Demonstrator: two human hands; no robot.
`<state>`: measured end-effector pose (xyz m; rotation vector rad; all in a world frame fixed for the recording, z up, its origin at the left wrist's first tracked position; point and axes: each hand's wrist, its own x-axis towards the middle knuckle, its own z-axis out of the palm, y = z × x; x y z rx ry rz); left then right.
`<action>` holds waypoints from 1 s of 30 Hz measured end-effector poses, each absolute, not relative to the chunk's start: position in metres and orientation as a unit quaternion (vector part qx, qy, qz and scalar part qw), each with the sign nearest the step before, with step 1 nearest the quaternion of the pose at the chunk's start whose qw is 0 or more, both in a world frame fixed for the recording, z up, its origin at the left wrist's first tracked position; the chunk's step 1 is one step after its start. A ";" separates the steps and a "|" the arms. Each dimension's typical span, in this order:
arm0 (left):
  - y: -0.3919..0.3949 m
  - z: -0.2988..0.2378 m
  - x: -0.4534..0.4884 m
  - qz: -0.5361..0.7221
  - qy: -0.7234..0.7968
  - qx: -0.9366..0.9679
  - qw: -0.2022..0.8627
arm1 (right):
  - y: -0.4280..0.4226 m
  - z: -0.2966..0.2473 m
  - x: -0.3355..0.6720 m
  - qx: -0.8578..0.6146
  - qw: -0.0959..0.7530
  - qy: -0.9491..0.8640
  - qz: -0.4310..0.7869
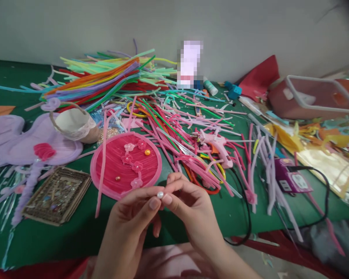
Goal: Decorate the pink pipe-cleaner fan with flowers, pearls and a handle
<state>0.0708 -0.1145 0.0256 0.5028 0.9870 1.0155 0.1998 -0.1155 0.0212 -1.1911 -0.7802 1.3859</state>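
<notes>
Between the fingertips of my left hand (136, 215) and my right hand (192, 209) sits a small white pearl bead (160, 195). Both hands are closed in a pinch that meets at the bead. Just behind them lies a round pink disc (110, 166) edged in lighter pink, with several small pink flowers (137, 167) in a curving row. An orange bead (147, 152) and a brown-gold bead (118, 178) rest on the disc. To the left, a cardboard tray (58, 172) holds loose beads and sequins.
Pipe cleaners (104, 83) are heaped at the back. A pink glue gun (216, 145) lies right of the disc, near a purple box (292, 176) with a black cord. A clear plastic bin (308, 110) stands far right. A small basket (75, 124) rests on a lilac shape (64, 149).
</notes>
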 end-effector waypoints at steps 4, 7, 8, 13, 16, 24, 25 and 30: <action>-0.114 0.027 0.071 0.450 0.470 0.276 0.708 | -0.119 0.020 0.202 -0.495 0.544 -0.304 0.605; -0.116 0.028 0.067 0.422 0.493 0.355 0.673 | -0.120 0.021 0.206 -0.479 0.543 -0.311 0.615; -0.116 0.028 0.064 0.413 0.510 0.405 0.637 | -0.120 0.021 0.208 -0.477 0.538 -0.322 0.616; -0.114 0.022 0.058 0.354 0.499 0.712 0.345 | -0.126 0.013 0.219 -0.523 0.465 -0.411 0.585; -0.114 0.007 0.061 0.302 0.456 0.817 0.183 | -0.135 0.003 0.227 -0.578 0.430 -0.502 0.479; -0.113 -0.015 0.061 0.180 0.385 0.904 -0.034 | -0.128 -0.020 0.265 -0.662 0.349 -0.663 0.026; -0.112 -0.015 0.060 0.173 0.388 0.905 -0.022 | -0.125 -0.021 0.269 -0.667 0.335 -0.665 0.014; -0.112 -0.019 0.059 0.184 0.378 0.907 -0.036 | -0.114 -0.026 0.289 -0.665 0.307 -0.678 -0.059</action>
